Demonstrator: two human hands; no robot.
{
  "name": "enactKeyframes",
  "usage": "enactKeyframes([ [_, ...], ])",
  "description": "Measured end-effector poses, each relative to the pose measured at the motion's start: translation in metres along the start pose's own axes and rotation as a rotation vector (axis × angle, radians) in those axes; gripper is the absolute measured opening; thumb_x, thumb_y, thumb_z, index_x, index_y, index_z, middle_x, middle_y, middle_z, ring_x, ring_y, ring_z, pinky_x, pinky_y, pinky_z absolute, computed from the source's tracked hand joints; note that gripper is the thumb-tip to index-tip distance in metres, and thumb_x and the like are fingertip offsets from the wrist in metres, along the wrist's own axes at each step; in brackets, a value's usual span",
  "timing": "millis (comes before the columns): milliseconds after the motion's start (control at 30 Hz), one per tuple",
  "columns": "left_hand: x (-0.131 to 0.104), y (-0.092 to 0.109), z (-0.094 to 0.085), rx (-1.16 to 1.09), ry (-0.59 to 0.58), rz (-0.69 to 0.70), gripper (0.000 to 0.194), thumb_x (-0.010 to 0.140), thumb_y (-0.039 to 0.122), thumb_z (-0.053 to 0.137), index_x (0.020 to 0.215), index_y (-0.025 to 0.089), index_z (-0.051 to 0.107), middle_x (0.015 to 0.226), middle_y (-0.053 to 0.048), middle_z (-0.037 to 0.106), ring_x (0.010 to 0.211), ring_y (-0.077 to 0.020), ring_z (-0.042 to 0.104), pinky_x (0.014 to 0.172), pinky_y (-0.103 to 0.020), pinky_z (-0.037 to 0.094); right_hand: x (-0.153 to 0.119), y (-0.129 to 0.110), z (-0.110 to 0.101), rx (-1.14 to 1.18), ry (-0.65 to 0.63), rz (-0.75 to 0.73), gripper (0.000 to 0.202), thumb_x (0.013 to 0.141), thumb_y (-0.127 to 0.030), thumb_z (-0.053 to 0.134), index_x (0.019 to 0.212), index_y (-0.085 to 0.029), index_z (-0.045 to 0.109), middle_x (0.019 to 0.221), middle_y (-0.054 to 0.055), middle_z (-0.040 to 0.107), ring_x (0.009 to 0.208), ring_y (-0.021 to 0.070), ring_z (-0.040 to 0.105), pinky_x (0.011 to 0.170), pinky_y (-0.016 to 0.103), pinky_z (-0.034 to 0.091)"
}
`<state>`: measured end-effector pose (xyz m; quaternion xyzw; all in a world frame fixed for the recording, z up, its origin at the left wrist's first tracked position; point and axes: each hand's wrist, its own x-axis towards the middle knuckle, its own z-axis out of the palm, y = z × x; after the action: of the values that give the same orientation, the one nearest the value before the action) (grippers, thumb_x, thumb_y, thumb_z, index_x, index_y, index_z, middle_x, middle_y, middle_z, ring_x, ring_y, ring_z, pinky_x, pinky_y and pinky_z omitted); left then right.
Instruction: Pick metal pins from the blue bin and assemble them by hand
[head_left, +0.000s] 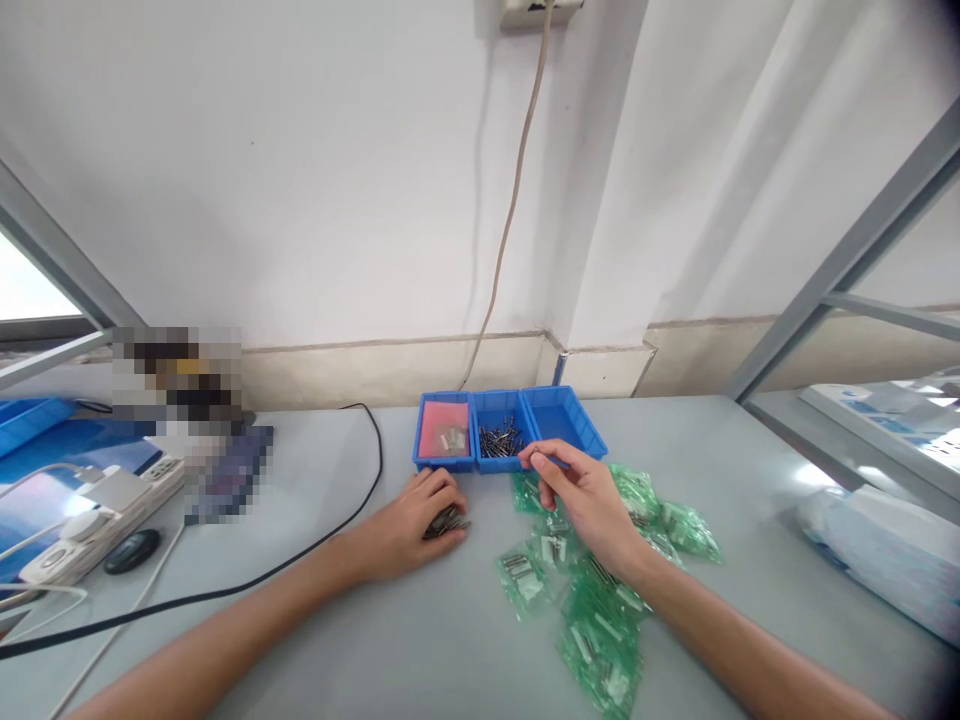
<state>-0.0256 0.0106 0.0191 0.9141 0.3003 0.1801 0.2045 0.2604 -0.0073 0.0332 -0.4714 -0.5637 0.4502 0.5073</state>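
Observation:
My left hand (420,525) rests on the grey table, its fingers curled around a handful of slim dark metal screws (448,521). Over the front of the blue bins, my right hand (577,490) is raised with thumb and fingertips pinched together; whatever is between them is too small to make out. Just beyond its fingertips, the middle blue bin (501,464) holds a pile of similar screws (504,440). Green-tinted plastic bags (600,650), with small metal parts and white pieces inside, lie beneath and around my right hand and forearm.
The left blue bin (442,464) contains a pink sheet or bag (439,418) and small clear packets. A right blue bin (564,420) adjoins. Power strip (97,525), mouse (132,551) and black cable (300,552) lie left. A plastic-wrapped package (885,550) sits right.

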Motion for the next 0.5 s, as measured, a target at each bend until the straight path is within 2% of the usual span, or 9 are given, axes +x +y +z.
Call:
enactKeyframes([
  [100,0.001,0.001,0.001,-0.002,-0.006,-0.003,0.012,0.108,0.030,0.057,0.116,0.023,0.061,0.114,-0.007,0.060,0.105,-0.0240,0.055,0.096,-0.037,0.049,-0.001,0.001,0.002,0.010,-0.026,0.003,0.037,0.099,-0.058,0.067,0.106,-0.024,0.078,0.085,0.002,0.067,0.059,0.0149,0.052,0.056,0.030,0.043],
  [333,0.011,0.008,0.013,-0.028,0.014,-0.037,0.006,0.106,0.020,0.053,0.109,0.022,0.058,0.109,-0.006,0.059,0.101,-0.0225,0.055,0.093,-0.036,0.048,-0.001,0.003,0.001,-0.029,-0.020,0.009,0.040,0.099,-0.059,0.065,0.103,-0.022,0.081,0.067,-0.002,0.052,0.057,0.0147,0.044,0.054,0.029,0.036],
  [500,0.020,0.012,0.022,-0.006,0.040,-0.008,0.009,0.106,0.018,0.050,0.108,0.021,0.058,0.108,-0.007,0.060,0.099,-0.0229,0.055,0.091,-0.037,0.049,0.000,0.003,-0.001,-0.014,0.030,0.000,0.039,0.097,-0.059,0.067,0.114,-0.026,0.079,0.087,0.003,0.066,0.058,0.0150,0.050,0.053,0.029,0.041],
])
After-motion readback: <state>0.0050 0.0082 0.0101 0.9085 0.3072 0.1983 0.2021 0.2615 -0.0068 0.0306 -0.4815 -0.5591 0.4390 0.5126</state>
